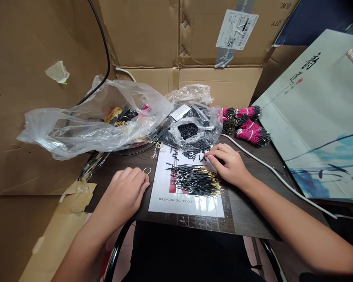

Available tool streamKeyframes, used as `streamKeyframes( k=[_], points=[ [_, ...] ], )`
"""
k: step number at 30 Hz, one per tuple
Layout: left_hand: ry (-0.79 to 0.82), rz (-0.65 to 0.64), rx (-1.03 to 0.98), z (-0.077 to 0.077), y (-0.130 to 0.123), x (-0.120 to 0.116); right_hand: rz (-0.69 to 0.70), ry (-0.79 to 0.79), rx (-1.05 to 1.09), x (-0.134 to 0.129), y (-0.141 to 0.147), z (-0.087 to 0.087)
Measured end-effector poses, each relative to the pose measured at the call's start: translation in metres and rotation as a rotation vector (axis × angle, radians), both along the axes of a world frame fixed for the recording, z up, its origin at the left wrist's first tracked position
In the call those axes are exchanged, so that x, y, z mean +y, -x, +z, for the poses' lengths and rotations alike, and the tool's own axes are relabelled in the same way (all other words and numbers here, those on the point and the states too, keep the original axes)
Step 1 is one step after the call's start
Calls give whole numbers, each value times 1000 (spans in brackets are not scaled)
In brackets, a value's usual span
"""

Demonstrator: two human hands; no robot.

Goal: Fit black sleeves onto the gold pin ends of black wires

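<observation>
Right now your right hand [230,163] curls at the pile's two o'clock, fingertips by loose black tubes [190,155]; your left hand [126,192] curls at nine. I cannot tell whether either grip pinches anything. The black wire pile [194,180] lies on the white sheet [161,192].
</observation>
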State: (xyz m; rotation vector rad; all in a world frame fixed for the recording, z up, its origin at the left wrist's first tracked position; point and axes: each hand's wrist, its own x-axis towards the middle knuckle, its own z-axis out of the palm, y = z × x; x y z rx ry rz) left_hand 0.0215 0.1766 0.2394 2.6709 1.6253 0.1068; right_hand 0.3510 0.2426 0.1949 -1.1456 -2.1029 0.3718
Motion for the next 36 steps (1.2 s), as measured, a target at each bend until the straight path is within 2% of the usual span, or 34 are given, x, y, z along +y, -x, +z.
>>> streamKeyframes(
  k=[2, 4, 7, 10, 14, 18, 22, 26, 29, 33, 36],
  points=[
    [-71, 14, -5, 8, -13, 18, -29, -4, 17, -1, 1, 1],
    [-101, -23, -10, 8, -30, 41, -91, -4, 57, -3, 4, 4],
    [-115, -86, 4, -3, -50, 75, -170, 33, 136, -13, 9, 8],
    [-64, -169, 1, -14, -52, 95, -183, 129, 184, -30, 10, 9],
    [93, -381, -107, -16, -35, 100, -151, 229, 158, -55, 5, 6],
    [139, -474, -164, -18, -27, 104, -128, 300, 209, -72, 7, 1],
    [144, -537, -159, -22, -29, 111, -162, 449, 381, -77, 20, -5],
    [127, -530, -150, -21, -26, 115, -180, 500, 609, -76, 30, -8],
    [120, -489, -134, -20, -21, 114, -190, 493, 650, -74, 34, -8],
    [72, -439, -83, -22, -24, 112, -189, 490, 572, -74, 39, -7],
    [18, -410, -59, -24, -34, 112, -129, 448, 368, -75, 39, -3]
  ],
)
